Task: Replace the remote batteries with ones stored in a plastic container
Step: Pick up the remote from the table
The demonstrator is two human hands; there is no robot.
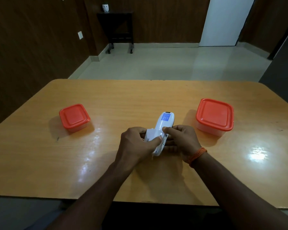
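Observation:
A white remote (165, 123) with a blue label lies face down in the middle of the wooden table (140, 97), held at its near end by both hands. My left hand (136, 145) grips that end, its thumb pressing on the white battery cover, which sits shifted to the left. My right hand (181, 140) holds the remote's right side, thumb on the back. Two clear plastic containers with orange lids stand shut: a smaller one (74, 117) at the left, a larger one (214, 116) at the right. No batteries are visible.
The table's near edge runs just below my forearms. Beyond the far edge lies pale tiled floor, with a dark wheeled side table (120, 29) against the wood-panelled wall and a white door (223, 22) at the back right.

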